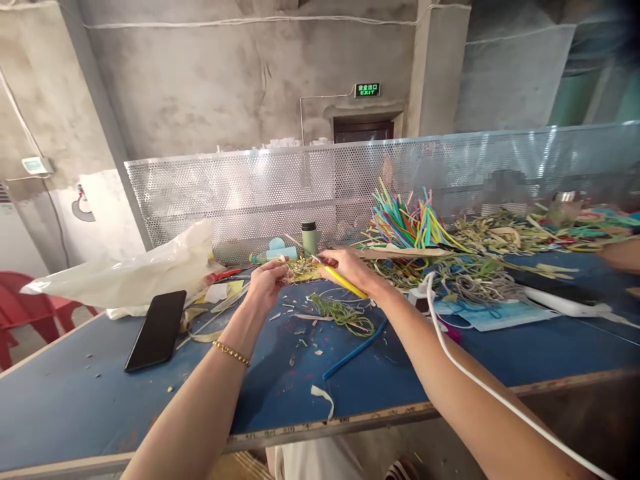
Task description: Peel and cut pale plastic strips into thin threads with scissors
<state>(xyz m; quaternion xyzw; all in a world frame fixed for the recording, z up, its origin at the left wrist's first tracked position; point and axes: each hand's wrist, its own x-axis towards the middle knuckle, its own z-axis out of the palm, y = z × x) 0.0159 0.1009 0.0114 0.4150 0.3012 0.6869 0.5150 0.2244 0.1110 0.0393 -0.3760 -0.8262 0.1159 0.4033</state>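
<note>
My right hand (pixel 347 267), fingers closed, holds a slim yellow utility knife (pixel 345 281) with its grey tip pointing left. My left hand (pixel 269 279) is closed in a pinch close by; whatever sits between its fingertips is too small to name. Behind and between the hands lies a heap of pale plant-like scraps (pixel 303 269). Nearer me on the blue table (pixel 280 393) are a tangle of green string (pixel 345 315), a blue tube-like stick (pixel 355 350) and a curled pale strip (pixel 324 399).
Left are a black phone (pixel 156 331) and a plastic bag (pixel 150 267). A green lidded bottle (pixel 309 238) stands behind the hands, near a perforated metal screen (pixel 240 193). Right are coloured stems (pixel 410 220), a face mask (pixel 505 317), and another person's arm (pixel 620 255). A white cable (pixel 480 390) crosses my right forearm.
</note>
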